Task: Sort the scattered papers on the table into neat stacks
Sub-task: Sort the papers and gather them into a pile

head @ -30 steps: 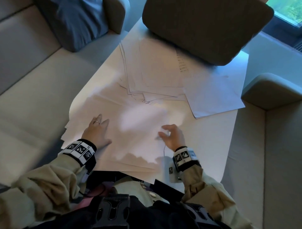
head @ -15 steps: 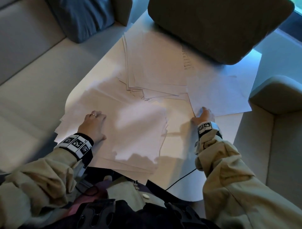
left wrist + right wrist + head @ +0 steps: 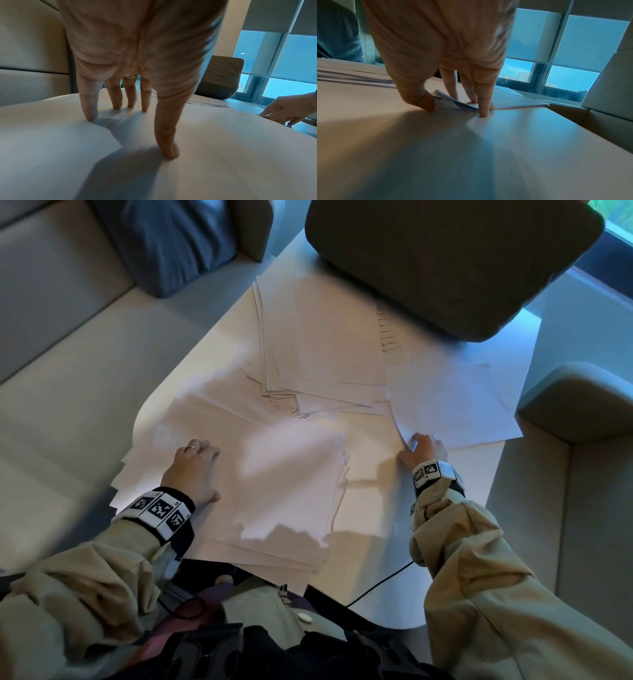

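Head view, bench: pale rounded-corner bench point(image 3: 383, 577), ringed by grey sofa seats; a dark grey-brown cushion point(image 3: 445, 258) sits on its far end and a blue cushion point(image 3: 171, 241) lies on the sofa at far left.
Head view, papers: three groups of white sheets. Near-left loose pile point(image 3: 274, 474), edges fanned and overhanging the bench rim. Far-centre fanned pile point(image 3: 325, 347), partly under the dark cushion. Right-hand white sheets point(image 3: 462, 402), spread flat.
Head view, left hand: left hand point(image 3: 191, 470) lies on the near-left pile, likely pinning it so it stays put.
Head view, right hand: right hand point(image 3: 423, 448) is at the near corner of the right-hand sheets, probably starting a pick-up.
Left wrist view, fingers: fingers point(image 3: 89, 106) spread apart and fairly straight, tips and thumb pressing the top sheet of the near-left pile point(image 3: 171, 169); nothing gripped. The paper dimples slightly under the tips.
Left wrist view, background: the other hand point(image 3: 288, 108) shows at far right, low over the bench.
Right wrist view, fingers: thumb point(image 3: 421, 100) under a lifted, curled sheet corner point(image 3: 452, 102), fingers point(image 3: 483, 106) on top; clamped on that corner in a pinch.
Right wrist view, reason: my reading is that the curl is made to separate the sheet from the bench point(image 3: 488, 155).
Progress: early; no pile is squared.
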A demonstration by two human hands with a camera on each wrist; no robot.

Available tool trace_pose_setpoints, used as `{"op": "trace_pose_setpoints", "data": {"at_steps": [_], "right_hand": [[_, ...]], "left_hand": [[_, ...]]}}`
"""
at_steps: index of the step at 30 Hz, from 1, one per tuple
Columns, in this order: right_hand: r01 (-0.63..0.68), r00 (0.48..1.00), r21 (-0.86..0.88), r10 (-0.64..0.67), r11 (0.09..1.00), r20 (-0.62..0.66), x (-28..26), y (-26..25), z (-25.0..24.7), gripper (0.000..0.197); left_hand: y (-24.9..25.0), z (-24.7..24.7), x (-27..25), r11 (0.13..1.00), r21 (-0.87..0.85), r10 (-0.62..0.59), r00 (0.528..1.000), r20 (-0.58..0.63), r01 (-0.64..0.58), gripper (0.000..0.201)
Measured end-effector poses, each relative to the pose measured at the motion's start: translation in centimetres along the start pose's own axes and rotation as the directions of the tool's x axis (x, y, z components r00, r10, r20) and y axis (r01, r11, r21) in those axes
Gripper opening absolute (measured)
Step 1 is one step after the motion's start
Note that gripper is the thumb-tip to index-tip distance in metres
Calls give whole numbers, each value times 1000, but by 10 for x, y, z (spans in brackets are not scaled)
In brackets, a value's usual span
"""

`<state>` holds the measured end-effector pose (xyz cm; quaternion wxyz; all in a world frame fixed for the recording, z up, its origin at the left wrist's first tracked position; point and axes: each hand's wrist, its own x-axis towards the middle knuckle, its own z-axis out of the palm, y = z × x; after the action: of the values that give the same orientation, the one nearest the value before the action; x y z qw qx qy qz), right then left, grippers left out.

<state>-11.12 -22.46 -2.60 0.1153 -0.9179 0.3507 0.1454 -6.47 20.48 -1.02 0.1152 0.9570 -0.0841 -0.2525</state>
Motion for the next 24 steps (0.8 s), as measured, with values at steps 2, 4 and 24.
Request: {"op": "trace_pose_setpoints", "data": {"at_steps": [2, 4, 24], "right_hand": [[1, 1000, -2, -1, 1000, -5, 0, -3, -3, 24], [-7, 1000, -27, 7, 1000, -17, -1, -6, -6, 21], [254, 651, 315, 79, 914, -755, -56, 19, -56, 27]], "left_hand": [[0, -1, 0, 1000, 0, -2, 1000, -1, 2, 85], [0, -1, 0, 1000, -5, -3, 1000, -1, 3, 85], [12, -14, -2, 999, 47, 7, 999, 46, -9, 77]]}}
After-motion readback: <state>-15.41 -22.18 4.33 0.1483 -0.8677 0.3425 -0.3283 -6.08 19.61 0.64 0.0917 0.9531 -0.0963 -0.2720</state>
